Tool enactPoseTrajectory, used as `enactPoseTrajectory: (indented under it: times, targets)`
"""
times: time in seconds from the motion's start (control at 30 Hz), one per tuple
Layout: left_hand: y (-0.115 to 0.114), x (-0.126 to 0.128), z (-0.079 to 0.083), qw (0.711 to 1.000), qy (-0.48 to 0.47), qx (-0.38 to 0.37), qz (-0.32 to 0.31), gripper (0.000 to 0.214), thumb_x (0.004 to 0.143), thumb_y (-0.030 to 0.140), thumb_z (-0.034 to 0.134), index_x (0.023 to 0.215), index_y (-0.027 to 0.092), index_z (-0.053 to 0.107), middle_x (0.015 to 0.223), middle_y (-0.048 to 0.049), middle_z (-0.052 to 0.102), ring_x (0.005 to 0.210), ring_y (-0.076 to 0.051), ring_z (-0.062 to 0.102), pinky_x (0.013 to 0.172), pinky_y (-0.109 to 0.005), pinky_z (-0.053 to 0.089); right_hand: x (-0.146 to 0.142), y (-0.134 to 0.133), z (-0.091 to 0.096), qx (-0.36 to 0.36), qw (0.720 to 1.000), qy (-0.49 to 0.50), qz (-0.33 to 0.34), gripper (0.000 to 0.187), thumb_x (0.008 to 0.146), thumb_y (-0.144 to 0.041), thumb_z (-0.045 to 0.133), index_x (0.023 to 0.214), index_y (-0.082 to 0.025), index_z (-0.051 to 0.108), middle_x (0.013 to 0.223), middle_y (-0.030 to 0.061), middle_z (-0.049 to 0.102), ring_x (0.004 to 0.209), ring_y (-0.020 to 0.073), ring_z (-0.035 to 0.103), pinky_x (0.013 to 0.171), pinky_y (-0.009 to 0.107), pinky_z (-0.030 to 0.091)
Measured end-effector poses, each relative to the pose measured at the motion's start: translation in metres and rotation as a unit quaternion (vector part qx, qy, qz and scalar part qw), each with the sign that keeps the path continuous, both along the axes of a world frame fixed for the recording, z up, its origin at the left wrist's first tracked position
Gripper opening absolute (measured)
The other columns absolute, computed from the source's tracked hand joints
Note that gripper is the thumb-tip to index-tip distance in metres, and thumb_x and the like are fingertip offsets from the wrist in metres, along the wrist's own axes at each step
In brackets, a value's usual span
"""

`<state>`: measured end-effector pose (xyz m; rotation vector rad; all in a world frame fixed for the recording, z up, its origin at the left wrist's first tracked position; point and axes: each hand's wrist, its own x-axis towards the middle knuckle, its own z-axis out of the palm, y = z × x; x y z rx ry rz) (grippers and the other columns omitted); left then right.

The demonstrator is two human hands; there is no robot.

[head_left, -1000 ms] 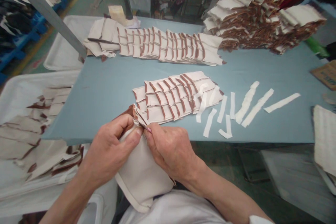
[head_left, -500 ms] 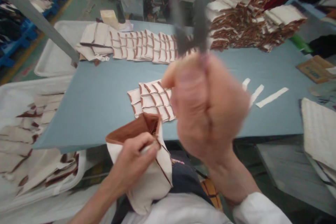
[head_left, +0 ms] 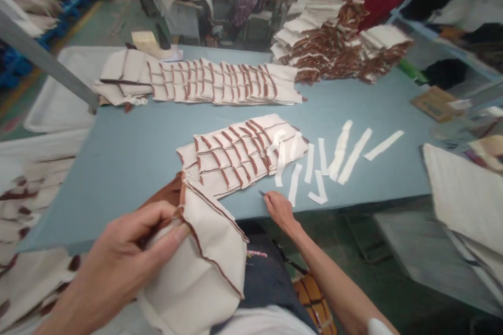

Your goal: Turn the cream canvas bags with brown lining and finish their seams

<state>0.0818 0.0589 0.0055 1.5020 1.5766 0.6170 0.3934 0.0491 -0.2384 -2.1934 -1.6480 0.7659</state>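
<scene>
My left hand (head_left: pixel 121 256) is closed on a cream fabric piece with brown trim (head_left: pixel 204 267), held up above my lap with its brown lining showing at the top. My right hand (head_left: pixel 278 205) rests at the near edge of the blue table (head_left: pixel 129 157), fingers pinched on a small metal tool (head_left: pixel 261 193) whose tip sticks out to the left. It lies just below a fanned row of cream pieces with brown piping (head_left: pixel 239 152) and beside several white fabric strips (head_left: pixel 314 167).
A longer fanned row of pieces (head_left: pixel 204 81) lies at the table's far side, with tall stacks (head_left: pixel 334 36) at the far right. White bins (head_left: pixel 51 99) with more pieces stand on the left. Cream fabric (head_left: pixel 463 193) lies on the right. A person sits beyond the table.
My right hand, raised close to the camera with the tool half a second ago, has dropped to the table's near edge. The left hand has lifted the fabric piece higher and nearer.
</scene>
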Motion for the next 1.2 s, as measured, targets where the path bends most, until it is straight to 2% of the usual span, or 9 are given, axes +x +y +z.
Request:
enactPoseTrajectory:
  times: [0.13,0.27,0.4,0.5,0.6,0.7,0.83,1.0,1.2]
  targets:
    - [0.000,0.007,0.008,0.999,-0.035,-0.006,-0.023,0.034,0.088,0.051,0.078,0.070,0.024,0.070,0.067,0.0028,0.064,0.062,-0.015,0.053,0.053,-0.022,0.039,0.003,0.009,-0.018,0.015,1.000,0.022,-0.011,0.035,0.112,-0.041,0.078,0.137,-0.017,0.074,0.135,0.0108,0.077,0.115,0.0264,0.078,0.100,0.048,0.069]
    - [-0.007,0.011,0.015,0.999,-0.045,-0.019,-0.020,0.024,0.086,0.047,0.076,0.078,0.025,0.077,0.072,0.0018,0.073,0.063,-0.016,0.059,0.056,-0.022,0.043,-0.004,0.019,0.004,0.066,0.997,0.046,-0.020,0.030,0.111,-0.042,0.076,0.125,-0.016,0.075,0.122,0.0094,0.078,0.107,0.0251,0.077,0.098,0.047,0.066]
    - [-0.012,0.010,0.019,0.999,-0.046,-0.015,-0.010,0.024,0.085,0.047,0.077,0.077,0.024,0.075,0.072,0.0019,0.074,0.063,-0.016,0.058,0.055,-0.022,0.041,-0.031,0.016,0.065,0.136,0.980,0.137,0.044,0.024,0.110,-0.039,0.062,0.109,-0.018,0.075,0.100,0.0078,0.081,0.091,0.0219,0.075,0.091,0.039,0.063]
    - [-0.017,0.009,0.022,0.998,-0.059,-0.021,0.006,0.026,0.084,0.048,0.077,0.075,0.024,0.074,0.069,0.0027,0.071,0.061,-0.015,0.056,0.054,-0.022,0.040,-0.057,0.008,0.123,0.187,0.954,0.206,0.113,0.025,0.104,-0.046,0.069,0.103,-0.021,0.076,0.097,0.0054,0.082,0.091,0.0203,0.076,0.091,0.035,0.063]
    - [-0.022,0.005,0.023,0.998,-0.058,-0.016,0.016,0.027,0.083,0.050,0.077,0.075,0.024,0.074,0.067,0.0030,0.070,0.059,-0.015,0.054,0.053,-0.022,0.038,-0.079,-0.001,0.172,0.251,0.893,0.313,0.205,0.021,0.101,-0.042,0.074,0.100,-0.021,0.075,0.090,0.0038,0.080,0.081,0.0185,0.073,0.081,0.032,0.061]
    - [-0.024,-0.003,0.020,0.999,-0.031,0.008,0.001,0.029,0.084,0.050,0.077,0.073,0.024,0.074,0.065,0.0025,0.069,0.059,-0.016,0.056,0.054,-0.023,0.041,-0.096,-0.005,0.200,0.263,0.861,0.364,0.241,0.022,0.098,-0.042,0.081,0.097,-0.022,0.072,0.086,0.0012,0.077,0.076,0.0158,0.069,0.075,0.029,0.059]
    - [-0.025,-0.017,0.011,0.996,-0.002,0.068,-0.065,0.029,0.092,0.045,0.073,0.073,0.024,0.077,0.066,0.0020,0.073,0.061,-0.017,0.061,0.057,-0.022,0.045,-0.113,-0.002,0.211,0.220,0.857,0.381,0.269,0.029,0.096,-0.045,0.084,0.096,-0.022,0.067,0.086,-0.0013,0.073,0.074,0.0135,0.065,0.072,0.026,0.056]
    - [-0.031,-0.024,0.005,0.993,0.021,0.089,-0.078,0.030,0.098,0.046,0.071,0.082,0.024,0.083,0.073,0.0014,0.079,0.064,-0.017,0.066,0.059,-0.021,0.046,-0.118,0.002,0.214,0.107,0.842,0.453,0.273,0.019,0.100,-0.036,0.077,0.095,-0.022,0.066,0.080,-0.0039,0.069,0.070,0.0118,0.062,0.065,0.023,0.050]
    - [-0.037,-0.020,0.008,0.991,0.023,0.108,-0.081,0.028,0.099,0.042,0.070,0.083,0.024,0.084,0.068,0.0032,0.076,0.058,-0.015,0.061,0.054,-0.021,0.043,-0.117,0.003,0.219,0.092,0.835,0.465,0.280,0.004,0.096,-0.023,0.067,0.092,-0.021,0.065,0.079,-0.0042,0.068,0.069,0.0116,0.062,0.065,0.024,0.050]
